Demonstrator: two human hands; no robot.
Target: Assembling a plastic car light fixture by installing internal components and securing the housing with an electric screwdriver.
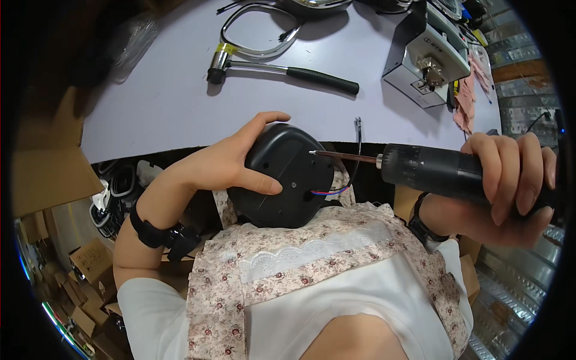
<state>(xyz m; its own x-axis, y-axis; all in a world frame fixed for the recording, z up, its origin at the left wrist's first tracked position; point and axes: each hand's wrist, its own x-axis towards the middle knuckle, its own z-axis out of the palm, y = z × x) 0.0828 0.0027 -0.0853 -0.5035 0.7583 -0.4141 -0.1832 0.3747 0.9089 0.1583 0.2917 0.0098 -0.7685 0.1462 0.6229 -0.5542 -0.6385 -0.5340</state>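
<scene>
A black rounded plastic housing (285, 207) rests against my floral apron at the table's near edge. My left hand (240, 159) grips it from its left side, thumb on the face and fingers over the far rim. Screw holes dot that face, and thin coloured wires (330, 192) come out at its lower right, joined to a black cable. My right hand (513, 171) is wrapped round a black electric screwdriver (432, 171), held sideways. Its long bit points left, with a small screw (312, 152) at the tip, over the housing's upper right; whether it touches cannot be made out.
On the white table (168, 120) lie a hammer (282, 71) with a dark green handle and a coiled cable (223, 30). A white boxy device (420, 66) stands at the far right beside a pink cloth (468, 99). Cardboard boxes (60, 150) flank the left.
</scene>
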